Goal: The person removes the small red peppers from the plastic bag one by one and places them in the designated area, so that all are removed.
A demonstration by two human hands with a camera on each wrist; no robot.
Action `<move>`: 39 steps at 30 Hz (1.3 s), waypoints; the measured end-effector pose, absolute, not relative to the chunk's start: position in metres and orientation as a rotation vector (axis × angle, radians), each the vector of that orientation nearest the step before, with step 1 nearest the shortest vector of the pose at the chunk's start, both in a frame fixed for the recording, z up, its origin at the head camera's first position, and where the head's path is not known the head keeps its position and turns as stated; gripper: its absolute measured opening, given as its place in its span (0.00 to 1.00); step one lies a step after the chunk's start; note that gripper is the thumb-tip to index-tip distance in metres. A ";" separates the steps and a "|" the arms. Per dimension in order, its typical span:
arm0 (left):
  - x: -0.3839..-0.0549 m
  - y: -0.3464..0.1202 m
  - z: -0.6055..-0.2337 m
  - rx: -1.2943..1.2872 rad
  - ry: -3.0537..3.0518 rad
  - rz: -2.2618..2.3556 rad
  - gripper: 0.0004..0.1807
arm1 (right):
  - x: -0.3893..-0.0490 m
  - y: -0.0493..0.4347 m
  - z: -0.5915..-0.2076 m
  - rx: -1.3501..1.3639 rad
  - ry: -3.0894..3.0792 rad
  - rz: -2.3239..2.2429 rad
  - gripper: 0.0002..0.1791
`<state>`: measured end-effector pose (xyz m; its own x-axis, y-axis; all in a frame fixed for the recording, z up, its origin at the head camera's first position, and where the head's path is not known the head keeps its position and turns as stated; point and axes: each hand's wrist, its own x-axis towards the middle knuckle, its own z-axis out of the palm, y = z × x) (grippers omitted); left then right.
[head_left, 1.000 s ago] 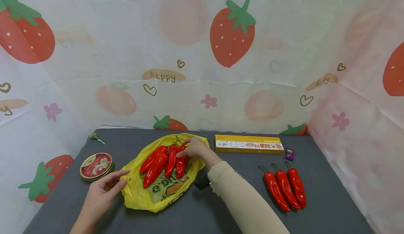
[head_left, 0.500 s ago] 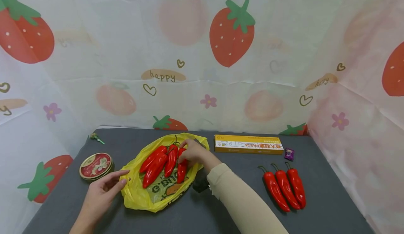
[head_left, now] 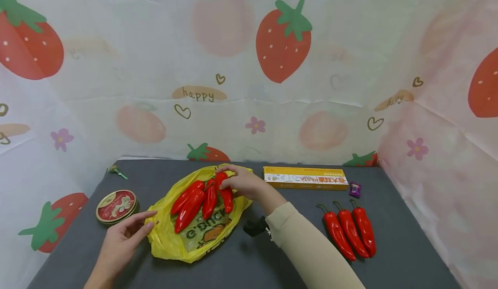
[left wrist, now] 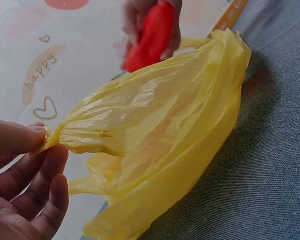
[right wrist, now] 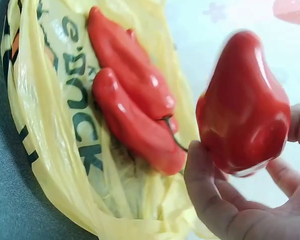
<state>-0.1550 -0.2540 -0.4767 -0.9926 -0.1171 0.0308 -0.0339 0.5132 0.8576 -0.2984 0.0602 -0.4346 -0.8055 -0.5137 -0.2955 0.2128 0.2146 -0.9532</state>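
A yellow plastic bag (head_left: 167, 241) lies spread wide on the table, its inside printed with dark letters. My left hand (head_left: 121, 241) pinches the bag's left edge between thumb and fingertips, as the left wrist view shows closely. Over the bag's right side, my right hand (head_left: 247, 183) grips a red chili pepper (right wrist: 245, 105) near its upper end, the tip pointing down toward the bag. Several other red chili peppers (head_left: 190, 211) rest inside the bag, to the left of the held one; green stems show on some.
Three red chili peppers (head_left: 351, 233) lie side by side on the grey table (head_left: 404, 237) at the right. Behind them are a small purple packet (head_left: 355, 189) and a yellow pasta box (head_left: 305, 178). A round red tin (head_left: 116, 206) and a small green sprig (head_left: 118, 171) sit at the left.
My right hand has taken hold of the rightmost chili pepper in the bag and raised it from the bag's bottom. The left hand keeps its pinch on the edge.
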 end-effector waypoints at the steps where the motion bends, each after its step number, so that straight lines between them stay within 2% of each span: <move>1: -0.154 -0.254 -0.477 0.137 -2.660 -1.509 0.25 | -0.297 0.062 -0.433 -0.280 1.909 -1.652 0.23; 13: -0.154 -0.253 -0.477 0.119 -2.623 -1.485 0.23 | -0.275 0.105 -0.417 -0.292 1.804 -1.774 0.28; 20: -0.156 -0.253 -0.477 0.083 -2.604 -1.478 0.21 | -0.255 0.134 -0.419 -0.239 1.938 -1.756 0.34; 33: -0.156 -0.251 -0.476 0.110 -2.617 -1.470 0.21 | -0.228 0.181 -0.433 -0.308 2.127 -1.743 0.34; 39: -0.156 -0.251 -0.476 0.111 -2.602 -1.487 0.22 | -0.218 0.204 -0.436 -0.251 2.211 -1.738 0.36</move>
<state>-0.1557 -0.2510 -0.4764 -0.9871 -0.1343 0.0872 0.0070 0.5078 0.8615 -0.2183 0.2042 -0.4365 -0.9344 -0.3284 -0.1380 0.0565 0.2458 -0.9677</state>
